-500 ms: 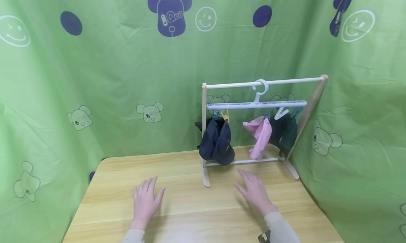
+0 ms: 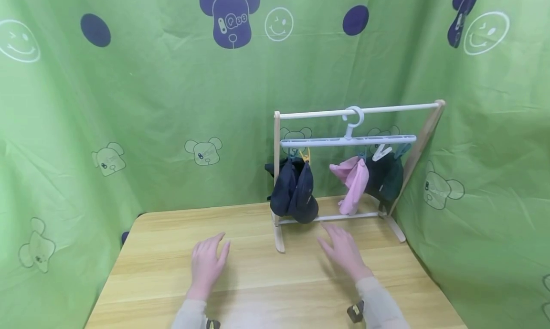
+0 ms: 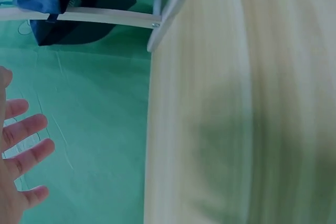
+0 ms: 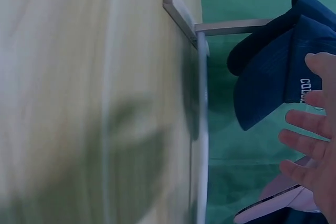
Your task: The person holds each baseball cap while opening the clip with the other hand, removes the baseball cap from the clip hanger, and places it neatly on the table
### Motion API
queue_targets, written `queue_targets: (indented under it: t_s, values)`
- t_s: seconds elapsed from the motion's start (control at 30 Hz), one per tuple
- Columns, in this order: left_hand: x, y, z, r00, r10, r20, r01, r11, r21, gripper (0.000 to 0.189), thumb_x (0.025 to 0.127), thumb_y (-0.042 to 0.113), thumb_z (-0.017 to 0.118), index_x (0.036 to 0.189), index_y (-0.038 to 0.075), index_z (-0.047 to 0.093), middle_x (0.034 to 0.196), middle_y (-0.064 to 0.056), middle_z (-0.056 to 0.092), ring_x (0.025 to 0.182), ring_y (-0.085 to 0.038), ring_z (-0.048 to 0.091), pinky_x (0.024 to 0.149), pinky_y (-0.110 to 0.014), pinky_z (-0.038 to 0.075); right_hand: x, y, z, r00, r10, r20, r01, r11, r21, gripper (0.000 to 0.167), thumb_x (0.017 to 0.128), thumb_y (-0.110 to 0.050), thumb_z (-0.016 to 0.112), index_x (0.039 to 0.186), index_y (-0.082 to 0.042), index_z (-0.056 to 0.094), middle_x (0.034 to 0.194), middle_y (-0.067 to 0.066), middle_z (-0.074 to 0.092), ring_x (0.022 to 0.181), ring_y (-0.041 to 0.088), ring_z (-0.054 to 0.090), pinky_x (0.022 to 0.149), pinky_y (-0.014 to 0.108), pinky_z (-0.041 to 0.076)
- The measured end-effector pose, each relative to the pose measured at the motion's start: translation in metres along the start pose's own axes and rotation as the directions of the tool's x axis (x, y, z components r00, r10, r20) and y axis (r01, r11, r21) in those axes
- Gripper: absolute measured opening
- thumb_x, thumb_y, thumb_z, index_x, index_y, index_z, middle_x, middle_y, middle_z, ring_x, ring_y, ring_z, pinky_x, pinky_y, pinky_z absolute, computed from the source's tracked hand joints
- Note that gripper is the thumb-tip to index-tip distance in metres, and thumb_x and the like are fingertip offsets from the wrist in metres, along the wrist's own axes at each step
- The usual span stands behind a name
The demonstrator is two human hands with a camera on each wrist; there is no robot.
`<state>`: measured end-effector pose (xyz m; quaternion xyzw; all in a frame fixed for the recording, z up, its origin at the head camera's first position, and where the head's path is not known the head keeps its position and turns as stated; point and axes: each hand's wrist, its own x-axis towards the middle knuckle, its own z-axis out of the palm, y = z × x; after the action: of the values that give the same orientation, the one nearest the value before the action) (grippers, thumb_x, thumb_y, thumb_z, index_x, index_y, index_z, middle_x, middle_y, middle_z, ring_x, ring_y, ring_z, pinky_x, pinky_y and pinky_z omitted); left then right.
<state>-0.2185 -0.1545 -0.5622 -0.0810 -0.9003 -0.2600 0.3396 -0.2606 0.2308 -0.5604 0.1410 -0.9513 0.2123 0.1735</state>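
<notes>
My left hand (image 2: pixel 206 267) hovers above the wooden table with its fingers spread and nothing in them. To the right, my right hand (image 2: pixel 345 253) is held out over the table, fingers extended, just in front of the rack's lower bar. Dark navy caps (image 2: pixel 303 195) hang by a blue-green and a yellow clip (image 2: pixel 306 155) from a pale blue hanger (image 2: pixel 318 143). Farther right on it are a pink cap (image 2: pixel 356 188) and a dark green cap (image 2: pixel 392 181). White lettering shows on one navy cap (image 4: pixel 265 85) in the right wrist view, beside my fingers (image 4: pixel 307 121).
A small wooden rack (image 2: pixel 277 176) with white bars stands at the table's back right and carries the hanger on its top rail (image 2: pixel 397 109). Green printed curtains (image 2: pixel 172 104) surround the table (image 2: pixel 253 291) on the back and sides. A white clip (image 2: pixel 381 152) hangs near the green cap.
My left hand has moved right and a little toward the back of the table. The right hand has shifted slightly forward. The caps, hanger and rack stay in place.
</notes>
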Motion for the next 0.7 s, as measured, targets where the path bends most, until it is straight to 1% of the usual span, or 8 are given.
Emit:
queue_targets:
  t_s: [0.1, 0.23, 0.37, 0.5, 0.7]
  values:
    - [0.008, 0.006, 0.003, 0.999, 0.034, -0.027, -0.034, 0.999, -0.009, 0.032, 0.089, 0.028, 0.068, 0.115, 0.009, 0.068, 0.109, -0.011, 0.073, 0.098, -0.031, 0.069, 0.093, -0.054, 0.049, 0.007, -0.001, -0.002, 1.000, -0.011, -0.021, 0.011, 1.000, -0.002, 0.052, 0.093, -0.032, 0.063, 0.139, -0.009, 0.051, 0.132, 0.020, 0.060, 0.119, 0.042, 0.057, 0.100, 0.063, 0.043]
    - [0.017, 0.017, 0.006, 0.998, 0.056, -0.041, -0.057, 0.998, -0.028, 0.031, 0.089, 0.026, 0.068, 0.114, 0.008, 0.068, 0.107, -0.010, 0.074, 0.096, -0.030, 0.069, 0.090, -0.053, 0.051, 0.016, -0.004, -0.006, 0.998, -0.035, -0.057, 0.035, 0.999, 0.009, 0.051, 0.093, -0.031, 0.064, 0.136, -0.007, 0.054, 0.130, 0.021, 0.062, 0.117, 0.041, 0.059, 0.100, 0.061, 0.044]
    - [0.025, 0.026, 0.010, 0.998, 0.050, -0.024, -0.051, 0.998, -0.046, 0.031, 0.090, 0.027, 0.067, 0.115, 0.008, 0.068, 0.109, -0.011, 0.073, 0.099, -0.030, 0.068, 0.091, -0.053, 0.051, 0.025, -0.009, -0.010, 0.996, -0.047, -0.075, 0.049, 0.999, 0.023, 0.049, 0.094, -0.035, 0.062, 0.135, -0.008, 0.056, 0.128, 0.019, 0.063, 0.116, 0.039, 0.060, 0.100, 0.058, 0.046]
    - [0.032, 0.034, 0.015, 0.999, 0.044, -0.014, -0.045, 0.997, -0.065, 0.032, 0.092, 0.028, 0.065, 0.116, 0.008, 0.067, 0.111, -0.011, 0.073, 0.101, -0.030, 0.068, 0.093, -0.054, 0.050, 0.034, -0.012, -0.012, 0.996, -0.052, -0.071, 0.053, 0.998, 0.019, 0.050, 0.095, -0.037, 0.059, 0.137, -0.009, 0.054, 0.129, 0.018, 0.063, 0.116, 0.038, 0.060, 0.101, 0.055, 0.046]
    - [0.045, 0.043, 0.021, 0.999, 0.048, -0.007, -0.049, 0.997, -0.063, 0.032, 0.093, 0.032, 0.063, 0.117, 0.010, 0.067, 0.112, -0.010, 0.073, 0.100, -0.029, 0.069, 0.094, -0.052, 0.050, 0.046, -0.017, -0.020, 0.996, -0.053, -0.077, 0.055, 0.998, 0.021, 0.050, 0.096, -0.037, 0.059, 0.137, -0.009, 0.054, 0.127, 0.018, 0.063, 0.115, 0.036, 0.060, 0.101, 0.054, 0.047]
